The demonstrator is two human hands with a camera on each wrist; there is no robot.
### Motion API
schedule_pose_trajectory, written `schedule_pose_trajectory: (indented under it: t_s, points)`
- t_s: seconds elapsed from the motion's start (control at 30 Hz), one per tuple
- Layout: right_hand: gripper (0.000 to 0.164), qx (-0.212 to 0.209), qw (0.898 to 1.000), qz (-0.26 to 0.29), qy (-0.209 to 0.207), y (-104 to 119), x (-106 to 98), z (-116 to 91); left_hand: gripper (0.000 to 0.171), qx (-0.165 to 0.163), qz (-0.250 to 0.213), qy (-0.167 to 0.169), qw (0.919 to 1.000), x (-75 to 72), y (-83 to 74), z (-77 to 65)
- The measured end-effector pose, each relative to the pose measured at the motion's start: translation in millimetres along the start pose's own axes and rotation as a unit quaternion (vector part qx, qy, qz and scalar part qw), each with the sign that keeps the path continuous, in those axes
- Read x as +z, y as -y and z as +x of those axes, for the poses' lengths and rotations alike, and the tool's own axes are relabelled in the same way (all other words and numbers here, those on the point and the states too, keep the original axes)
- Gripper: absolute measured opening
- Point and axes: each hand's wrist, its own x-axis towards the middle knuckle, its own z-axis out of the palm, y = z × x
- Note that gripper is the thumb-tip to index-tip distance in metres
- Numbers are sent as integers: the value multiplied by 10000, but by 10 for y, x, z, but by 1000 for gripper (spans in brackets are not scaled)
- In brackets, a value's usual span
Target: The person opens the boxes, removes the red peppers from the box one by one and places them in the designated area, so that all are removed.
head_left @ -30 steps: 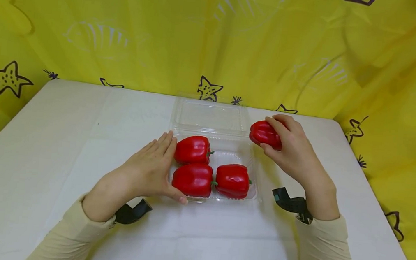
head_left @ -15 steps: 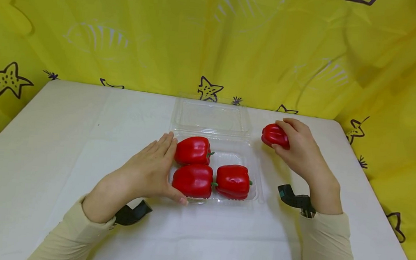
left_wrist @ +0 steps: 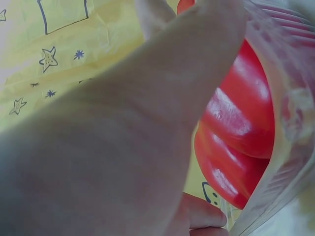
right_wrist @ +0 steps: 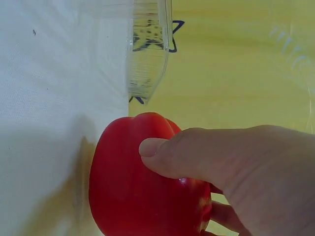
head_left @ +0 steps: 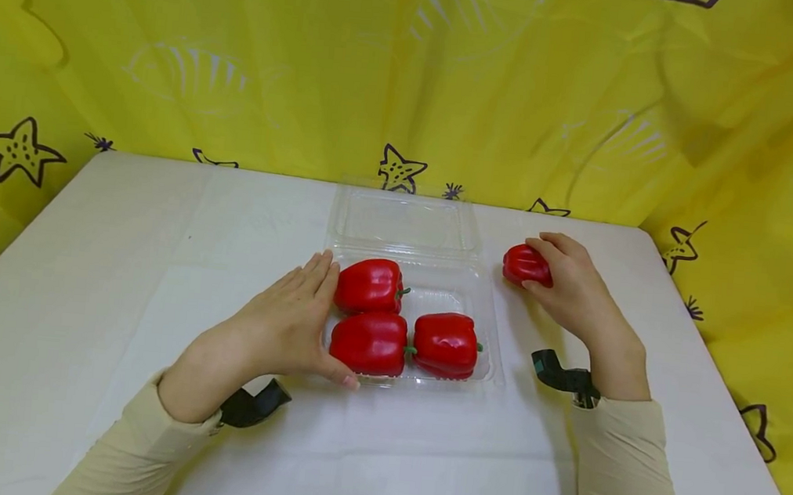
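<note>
My right hand (head_left: 570, 286) grips a red bell pepper (head_left: 526, 265) to the right of a clear plastic clamshell box (head_left: 436, 278). In the right wrist view the thumb presses on the side of that bell pepper (right_wrist: 142, 187), and fingers show behind it. Three more red bell peppers lie in the box: one at back left (head_left: 368, 285), one at front left (head_left: 368, 343) and one at front right (head_left: 445, 345). My left hand (head_left: 291, 317) rests along the box's left side with fingers extended and thumb at the front edge. The left wrist view shows bell peppers (left_wrist: 236, 118) inside the clear wall.
The box's hinged lid (head_left: 406, 221) lies folded back toward the yellow curtain (head_left: 277, 72). Everything rests on a white-covered table (head_left: 120, 255). A dark wrist mount (head_left: 562, 376) sits on the right wrist, another (head_left: 255, 406) on the left.
My right hand has moved right with the bell pepper, away from the box, and slightly lower in the head view. The left hand has stayed in place.
</note>
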Motion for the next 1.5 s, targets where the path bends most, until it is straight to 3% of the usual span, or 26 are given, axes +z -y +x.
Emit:
schedule_pose_trajectory:
  t_s: [0.23, 0.57, 0.9, 1.17, 1.37, 1.5]
  points:
    - [55, 103, 9992, -19, 397, -35, 48, 14, 136, -3, -9, 94, 10000, -18, 19, -3]
    - [59, 196, 9994, -51, 286, -31, 89, 28, 136, 14, 45, 72, 10000, -34, 16, 6]
    - [66, 461, 9978, -12, 469, -1, 58, 47, 137, -64, -27, 68, 10000, -13, 21, 6]
    - [60, 223, 9996, 104, 145, 120, -73, -1, 137, -24, -9, 33, 10000, -13, 21, 5]
    - [56, -68, 9998, 145, 154, 259, -148, -42, 137, -34, -42, 38, 10000, -10, 18, -1]
    - [54, -27, 9997, 124, 202, 363, -198, -75, 137, -24, -38, 34, 10000, -10, 17, -2]
